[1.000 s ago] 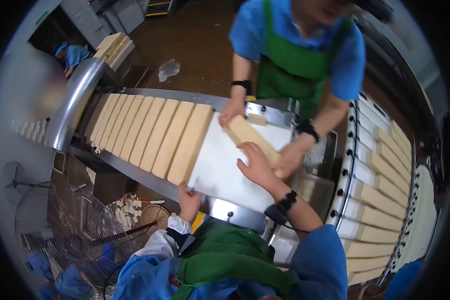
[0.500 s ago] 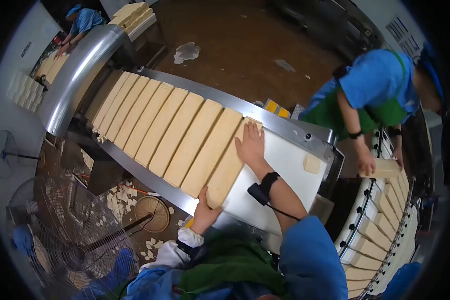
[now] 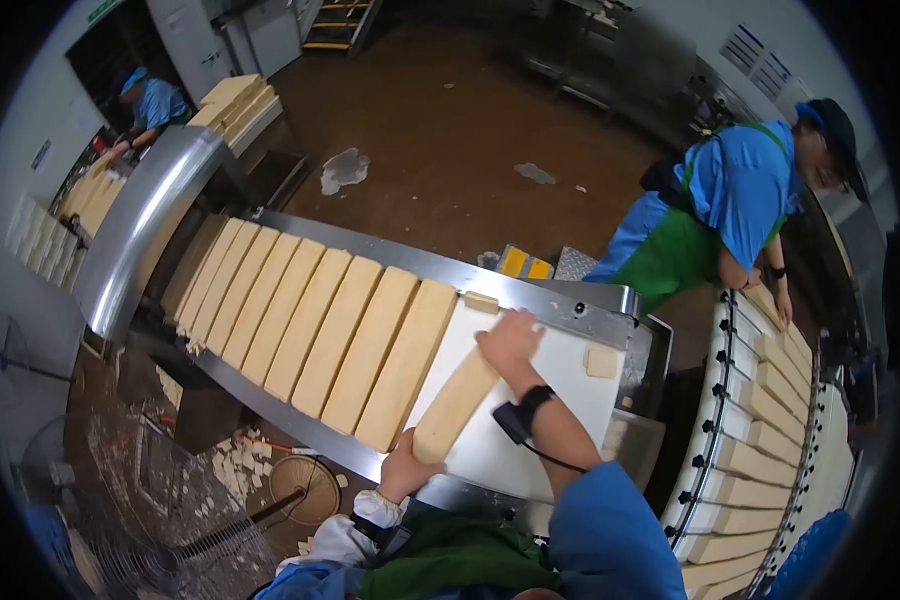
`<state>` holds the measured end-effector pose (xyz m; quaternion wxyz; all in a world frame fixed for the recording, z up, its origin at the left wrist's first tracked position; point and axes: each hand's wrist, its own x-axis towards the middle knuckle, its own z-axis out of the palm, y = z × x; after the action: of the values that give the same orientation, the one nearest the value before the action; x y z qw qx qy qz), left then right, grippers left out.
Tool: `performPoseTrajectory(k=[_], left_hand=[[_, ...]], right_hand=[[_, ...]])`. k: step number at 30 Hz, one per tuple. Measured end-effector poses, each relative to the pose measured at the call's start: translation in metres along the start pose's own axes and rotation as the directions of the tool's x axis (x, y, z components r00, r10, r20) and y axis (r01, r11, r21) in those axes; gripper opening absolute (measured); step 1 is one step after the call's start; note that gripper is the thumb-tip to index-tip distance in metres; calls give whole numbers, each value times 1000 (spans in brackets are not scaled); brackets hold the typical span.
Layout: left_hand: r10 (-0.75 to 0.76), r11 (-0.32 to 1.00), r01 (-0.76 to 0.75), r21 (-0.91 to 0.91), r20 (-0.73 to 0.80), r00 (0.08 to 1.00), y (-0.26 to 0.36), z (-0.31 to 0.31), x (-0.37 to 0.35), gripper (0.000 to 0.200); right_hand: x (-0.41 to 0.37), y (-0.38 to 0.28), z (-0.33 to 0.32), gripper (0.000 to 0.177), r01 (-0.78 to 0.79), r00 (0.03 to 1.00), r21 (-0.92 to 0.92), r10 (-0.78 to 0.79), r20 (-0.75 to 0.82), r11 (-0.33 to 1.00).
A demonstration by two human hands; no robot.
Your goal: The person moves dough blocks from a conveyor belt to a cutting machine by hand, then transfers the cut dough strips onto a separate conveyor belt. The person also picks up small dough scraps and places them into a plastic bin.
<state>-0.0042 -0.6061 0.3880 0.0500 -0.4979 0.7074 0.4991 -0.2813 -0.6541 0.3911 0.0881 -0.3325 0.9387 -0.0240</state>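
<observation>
At the near edge of the white flat conveyor belt (image 3: 565, 345), the person's left hand (image 3: 410, 470) is part-closed, thumb and fingers about the near end of a long cream-coloured rectangular block (image 3: 458, 405). The block lies slantwise across the belt. The right hand (image 3: 512, 345) is part-open over the block's far end, its fingertips bent toward the belt's far side; how firmly they grip cannot be told. Beside the held block, with a strip of bare belt between, similar cream blocks (image 3: 355, 350) stand in a close row toward the belt's hooded end.

A small cream square piece (image 3: 601, 362) lies near the belt's open end, and a small cream slab (image 3: 482, 302) sits by its far steel rail (image 3: 545, 298). Beyond the open end, a white curved conveyor (image 3: 705, 460) carries more cream blocks (image 3: 755, 490); a co-worker in blue shirt and green apron (image 3: 740, 190) leans over it. Past the curved shiny steel hood (image 3: 155, 230), another blue-clad person (image 3: 160, 105) bends beside stacked cream blocks (image 3: 232, 105).
</observation>
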Motion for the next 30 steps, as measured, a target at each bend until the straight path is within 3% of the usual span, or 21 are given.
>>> performPoseTrajectory(k=[2,6,7,10,12,16,18,20,22,24,26,28,30], left_hand=[[108,988,-110,107,23,994,1,7,7,87],[355,873,-371,317,109,929,9,25,16,87],[332,871,-363,332,148,932,17,23,16,89],[338,890,-381,252,198,920,16,23,24,91],[312,867,-360,344,189,931,24,21,25,89],[325,804,-366,469,169,931,34,34,31,83],[472,746,-508,431,197,859,42,51,30,74],[570,664,-614,428,242,785,80,79,11,70],[676,576,-752,320,331,658,121,121,-21,68],[705,534,-823,191,437,559,164,161,-69,69],[647,541,-841,-10,643,409,199,196,-122,72],[602,580,-794,-182,752,267,192,240,-161,79],[397,766,-597,-240,906,145,196,275,-210,84]], right_hand=[[-18,60,7,68,-130,989,-55,126,-73,990],[-85,156,-21,86,-331,930,129,299,214,935],[-102,175,-26,91,-380,903,195,317,291,904],[-150,201,-21,101,-99,966,240,35,258,966],[-177,189,-36,75,50,968,85,-69,240,995],[-203,199,12,60,-52,996,199,65,-58,979],[-228,219,10,54,-92,968,245,144,-206,965],[-261,258,-1,53,-191,933,289,265,-243,938],[-309,305,-31,49,-249,851,368,383,-359,896],[-366,354,-78,48,-454,790,343,550,-270,822],[-431,413,-106,54,-486,776,325,571,-267,812],[-496,458,-141,57,-571,751,316,638,-170,758],[-551,498,-152,59,-573,765,334,634,-110,749]])
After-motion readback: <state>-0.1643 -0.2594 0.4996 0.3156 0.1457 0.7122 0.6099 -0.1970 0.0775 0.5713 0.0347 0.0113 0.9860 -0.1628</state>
